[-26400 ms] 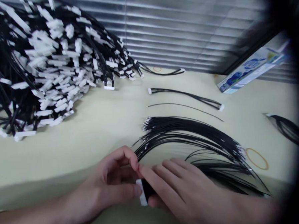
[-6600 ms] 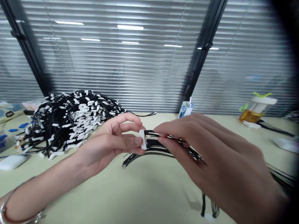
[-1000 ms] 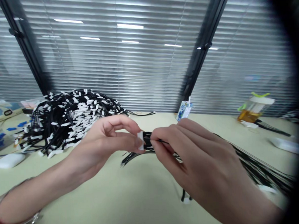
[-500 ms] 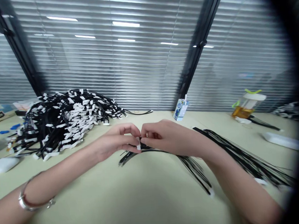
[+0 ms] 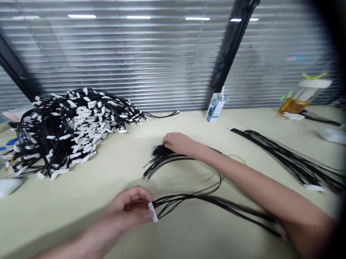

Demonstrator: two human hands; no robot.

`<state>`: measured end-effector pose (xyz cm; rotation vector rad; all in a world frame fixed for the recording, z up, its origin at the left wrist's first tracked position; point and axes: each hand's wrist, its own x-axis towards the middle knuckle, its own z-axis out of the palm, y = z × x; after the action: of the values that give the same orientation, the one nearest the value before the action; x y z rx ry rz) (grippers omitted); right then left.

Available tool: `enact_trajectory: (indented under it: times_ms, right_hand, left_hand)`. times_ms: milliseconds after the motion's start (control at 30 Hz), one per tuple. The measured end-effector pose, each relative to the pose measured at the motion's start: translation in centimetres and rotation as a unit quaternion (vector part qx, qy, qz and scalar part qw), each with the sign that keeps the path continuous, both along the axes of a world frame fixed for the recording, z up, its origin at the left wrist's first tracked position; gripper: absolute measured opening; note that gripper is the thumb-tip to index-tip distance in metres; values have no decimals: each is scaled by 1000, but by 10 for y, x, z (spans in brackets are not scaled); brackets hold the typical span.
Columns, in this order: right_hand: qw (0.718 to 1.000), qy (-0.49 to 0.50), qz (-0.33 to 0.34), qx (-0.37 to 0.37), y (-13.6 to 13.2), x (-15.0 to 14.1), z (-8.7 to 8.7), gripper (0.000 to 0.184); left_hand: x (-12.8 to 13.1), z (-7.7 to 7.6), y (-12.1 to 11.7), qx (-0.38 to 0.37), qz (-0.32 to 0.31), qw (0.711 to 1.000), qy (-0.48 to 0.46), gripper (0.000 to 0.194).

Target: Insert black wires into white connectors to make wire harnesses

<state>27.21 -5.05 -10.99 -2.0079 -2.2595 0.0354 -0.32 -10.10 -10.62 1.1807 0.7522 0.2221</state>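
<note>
My left hand is closed, pinching a white plastic connector between thumb and fingers. Several black wires run from that connector to the right across the table. Farther back, my right hand has its fingers curled down onto a bundle of loose black wires. The wires' bare metal-tipped ends fan out to the left of it. My right fingertips are partly hidden, so how many wires they grip I cannot tell.
A large heap of black cables with white connectors lies at the back left. More black wires lie at right. A drink carton, a jug of amber liquid and a white case stand around the pale table.
My hands have separated. The left came down toward me with the white connector and its wires; the right went out to the loose wire bundle. The view has tilted down slightly.
</note>
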Motion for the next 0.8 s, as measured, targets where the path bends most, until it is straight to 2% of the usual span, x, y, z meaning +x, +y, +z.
enact_trajectory:
  times_ms: [133, 267, 367, 467, 567, 667, 733, 800]
  right_hand:
    - [999, 23, -2, 31, 10, 8, -11, 23]
    - [996, 61, 14, 70, 12, 9, -13, 22]
    - [986, 105, 25, 124, 10, 5, -7, 18]
    - [967, 168, 24, 192, 0, -6, 8, 8]
    - [942, 230, 15, 245, -28, -29, 30, 7]
    - [922, 288, 24, 258, -72, -61, 43, 3]
    - [923, 314, 46, 218, -102, -82, 40, 4]
    - [925, 319, 80, 188, -126, -97, 30, 6]
  left_hand:
    - [-1, 0, 2, 0, 18, 1000, 8, 16]
    - [-2, -4, 4, -2, 4, 1000, -16, 19]
    - [-6, -8, 6, -9, -8, 999, -43, 18]
    - [-8, -12, 8, -10, 1, 998, -56, 17]
    - [-7, -14, 9, -21, 15, 997, -70, 16]
    - [-4, -14, 11, -20, 21, 997, -77, 16]
    - [-3, -15, 11, -12, 15, 997, -81, 17]
    - [-3, -16, 11, -10, -3, 996, -90, 17]
